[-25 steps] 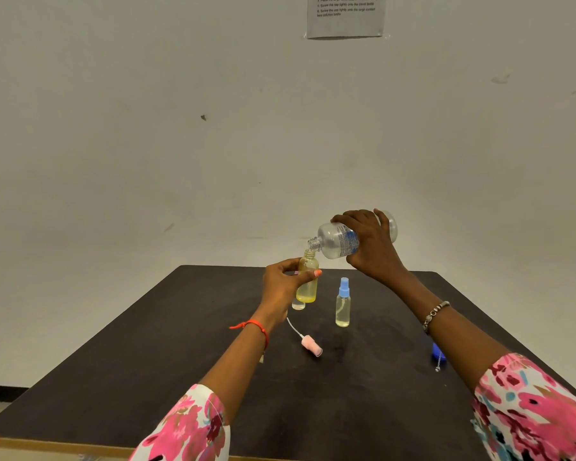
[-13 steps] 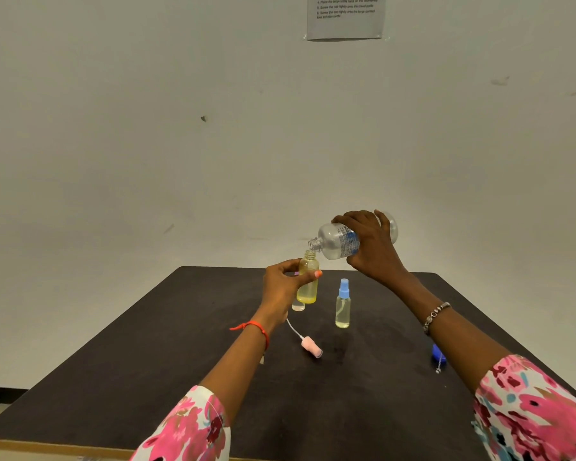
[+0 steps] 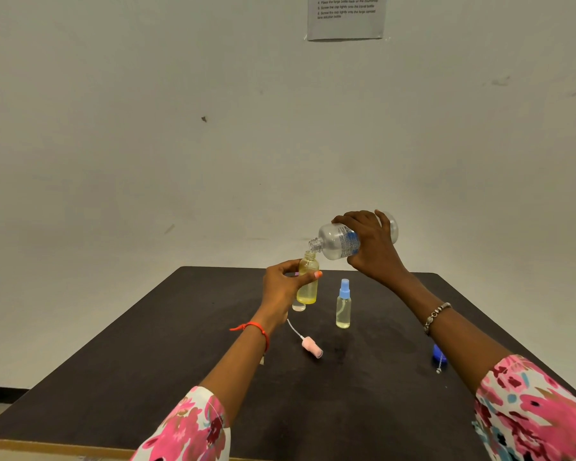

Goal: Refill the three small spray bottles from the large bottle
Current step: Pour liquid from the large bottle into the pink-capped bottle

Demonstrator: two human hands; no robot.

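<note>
Lying near on the counter (image 3: 180, 377): pink sprayer (image 3: 311, 347). Beyond, a blue-topped bottle (image 3: 343, 307) stands right of the left hand (image 3: 283, 287), fingers (image 3: 290, 265) gripping an open bottle (image 3: 308, 289); right hand (image 3: 373, 249) grips the tilted large bottle (image 3: 335, 241), mouth just above.

The surface (image 3: 147, 377) is near-black with a tan front edge; the sleeves (image 3: 193, 427) show pink, white and teal florals. The large bottle (image 3: 333, 241) is clear with a blue-and-white label, the open small bottle (image 3: 308, 291) holds yellow liquid, the capped small bottle (image 3: 343, 311) is pale yellow under a light-blue top. The loose spray head (image 3: 311, 347) is pink, the cap (image 3: 439, 356) at lower right blue.
</note>
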